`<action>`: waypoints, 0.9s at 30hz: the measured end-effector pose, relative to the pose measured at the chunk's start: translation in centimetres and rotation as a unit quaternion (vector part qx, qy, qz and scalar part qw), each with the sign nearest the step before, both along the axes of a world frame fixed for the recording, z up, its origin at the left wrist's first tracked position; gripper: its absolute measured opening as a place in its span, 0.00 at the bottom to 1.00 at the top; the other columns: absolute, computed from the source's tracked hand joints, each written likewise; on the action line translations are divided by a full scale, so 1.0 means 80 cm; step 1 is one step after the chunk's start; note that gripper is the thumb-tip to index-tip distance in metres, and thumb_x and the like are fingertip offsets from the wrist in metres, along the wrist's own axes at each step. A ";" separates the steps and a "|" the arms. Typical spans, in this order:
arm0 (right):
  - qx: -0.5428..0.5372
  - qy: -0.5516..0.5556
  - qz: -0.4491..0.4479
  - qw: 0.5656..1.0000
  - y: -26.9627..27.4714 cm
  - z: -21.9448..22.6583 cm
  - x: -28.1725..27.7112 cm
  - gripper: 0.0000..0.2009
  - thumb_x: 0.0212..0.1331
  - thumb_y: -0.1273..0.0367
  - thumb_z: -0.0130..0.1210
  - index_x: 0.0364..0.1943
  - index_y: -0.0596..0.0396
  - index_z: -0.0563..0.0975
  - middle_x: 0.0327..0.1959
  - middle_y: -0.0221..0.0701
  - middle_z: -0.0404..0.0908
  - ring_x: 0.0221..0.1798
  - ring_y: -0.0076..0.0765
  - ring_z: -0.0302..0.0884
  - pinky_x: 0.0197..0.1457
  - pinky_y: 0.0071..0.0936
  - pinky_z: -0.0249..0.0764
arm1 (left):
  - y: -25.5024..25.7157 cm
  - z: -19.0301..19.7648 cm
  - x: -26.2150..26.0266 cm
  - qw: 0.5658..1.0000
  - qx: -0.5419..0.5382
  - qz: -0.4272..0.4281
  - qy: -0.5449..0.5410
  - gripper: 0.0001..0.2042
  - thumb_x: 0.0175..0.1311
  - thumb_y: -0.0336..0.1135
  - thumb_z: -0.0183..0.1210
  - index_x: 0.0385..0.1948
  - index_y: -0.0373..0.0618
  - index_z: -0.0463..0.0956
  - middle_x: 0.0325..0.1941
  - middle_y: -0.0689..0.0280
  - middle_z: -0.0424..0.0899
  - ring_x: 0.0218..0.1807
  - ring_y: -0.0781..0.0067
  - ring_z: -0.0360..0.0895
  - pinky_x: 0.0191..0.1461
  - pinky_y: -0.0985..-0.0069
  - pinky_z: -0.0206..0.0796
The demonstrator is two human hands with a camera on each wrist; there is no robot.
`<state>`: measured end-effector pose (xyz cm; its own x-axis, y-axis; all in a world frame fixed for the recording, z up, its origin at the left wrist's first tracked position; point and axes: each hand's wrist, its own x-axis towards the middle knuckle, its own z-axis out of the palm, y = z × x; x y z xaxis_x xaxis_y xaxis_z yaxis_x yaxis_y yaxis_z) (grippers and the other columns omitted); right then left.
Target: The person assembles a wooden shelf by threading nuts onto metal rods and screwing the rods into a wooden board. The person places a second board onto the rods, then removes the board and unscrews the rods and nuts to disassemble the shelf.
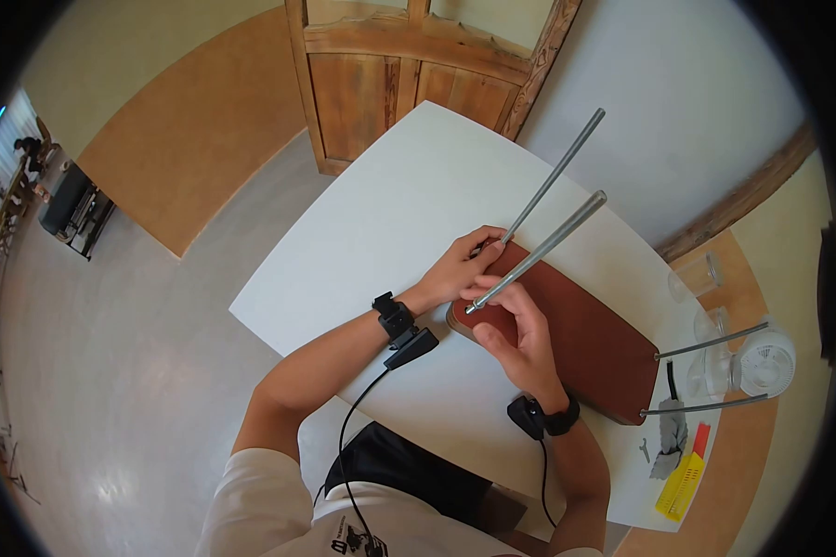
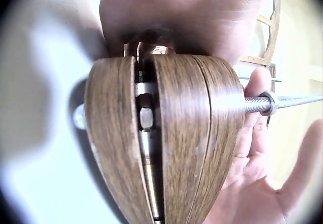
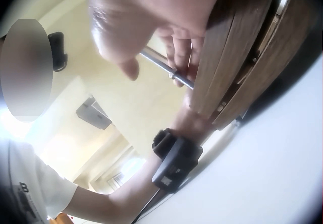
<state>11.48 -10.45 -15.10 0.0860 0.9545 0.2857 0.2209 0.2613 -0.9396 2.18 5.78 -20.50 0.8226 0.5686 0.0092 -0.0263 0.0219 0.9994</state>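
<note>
A long brown board [image 1: 576,311] with layered wood-grain sides lies on the white table, metal rods standing up from its corners. A gap in its end [image 2: 146,118] shows a metal bar and a nut inside. My left hand [image 1: 464,265] reaches over the far corner, thumb and forefinger pinching the base of the far rod [image 1: 557,172]; its other fingers are mostly hidden. My right hand [image 1: 525,343] is spread around the near rod [image 1: 539,251], thumb well apart from the fingers. A nut [image 2: 270,104] sits on that rod's threaded part, just off the board, with right fingertips close behind it.
Two more rods [image 1: 715,339] stand at the board's right end. Beyond them are clear cups [image 1: 711,348] and a small white fan [image 1: 766,364]. A spanner [image 1: 645,451], a grey cloth [image 1: 671,436] and a yellow packet [image 1: 681,487] lie by the table's right edge.
</note>
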 end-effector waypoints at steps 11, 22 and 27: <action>0.053 0.017 -0.052 0.997 0.005 -0.010 -0.007 0.26 0.64 0.68 0.64 0.64 0.63 0.71 0.55 0.39 0.84 0.61 0.34 0.79 0.71 0.34 0.67 | -0.005 -0.008 0.007 0.997 0.031 0.035 -0.059 0.17 0.82 0.40 0.47 0.63 0.43 0.73 0.46 0.69 0.79 0.45 0.82 0.74 0.51 0.82 0.69; 0.008 0.090 -0.074 0.993 -0.002 -0.015 -0.007 0.28 0.67 0.68 0.62 0.68 0.62 0.67 0.58 0.37 0.78 0.60 0.33 0.74 0.69 0.32 0.67 | -0.005 -0.006 0.005 0.998 -0.016 0.024 -0.054 0.16 0.81 0.43 0.50 0.60 0.43 0.75 0.47 0.64 0.83 0.46 0.79 0.79 0.48 0.77 0.76; 0.047 0.006 -0.061 0.997 0.001 -0.019 -0.006 0.34 0.67 0.61 0.61 0.70 0.68 0.63 0.64 0.46 0.77 0.68 0.40 0.72 0.75 0.38 0.62 | -0.001 -0.019 0.012 0.994 0.028 0.041 -0.097 0.16 0.80 0.41 0.51 0.59 0.40 0.74 0.41 0.65 0.81 0.43 0.77 0.74 0.51 0.75 0.69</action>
